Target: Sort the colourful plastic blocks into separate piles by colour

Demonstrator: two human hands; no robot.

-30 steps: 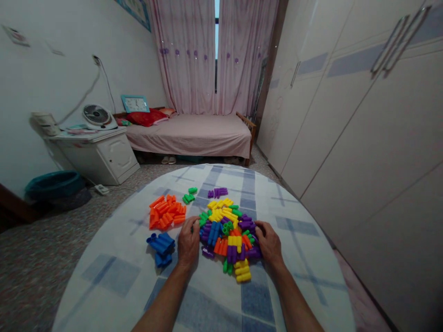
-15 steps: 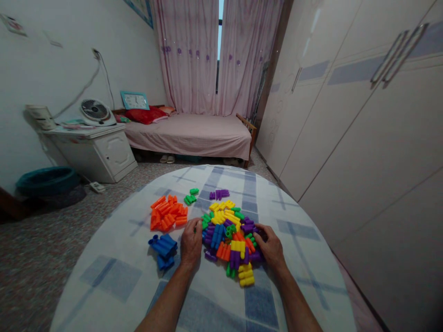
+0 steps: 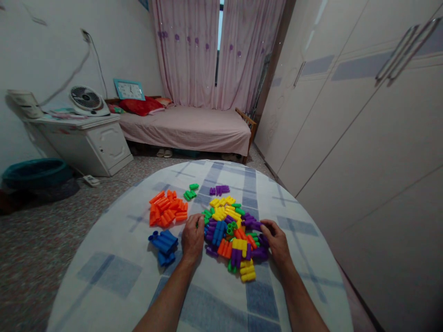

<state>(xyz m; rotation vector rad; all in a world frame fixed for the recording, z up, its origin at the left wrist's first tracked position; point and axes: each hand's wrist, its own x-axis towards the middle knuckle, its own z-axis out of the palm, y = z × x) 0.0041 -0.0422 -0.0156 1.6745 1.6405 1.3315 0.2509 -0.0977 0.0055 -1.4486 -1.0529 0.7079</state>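
Note:
A mixed pile of plastic tube-shaped building blocks (image 3: 226, 214) in yellow, purple, green, blue and orange lies between my hands. My left hand (image 3: 193, 237) rests at the pile's left edge, fingers curled together beside green and blue pieces; whatever they hold is hidden. At the right edge, the thumb and forefinger of my right hand (image 3: 277, 242) are closed on the end of a purple building block (image 3: 255, 225). Left of my left hand are a heap of orange blocks (image 3: 168, 210) and a smaller group of blue blocks (image 3: 164, 244).
Green blocks (image 3: 190, 193) and purple blocks (image 3: 219, 189) lie in small groups behind the pile. The round table wears a checked cloth (image 3: 114, 276). Beyond it stand a bed (image 3: 194, 127), a white cabinet (image 3: 107, 143) with a fan (image 3: 88, 100), and a tall wardrobe (image 3: 363, 161).
My right hand has shifted slightly right, and a purple block at its fingertips has come outward from the pile. My left hand stays at the left edge. The camera view has tilted slightly down.

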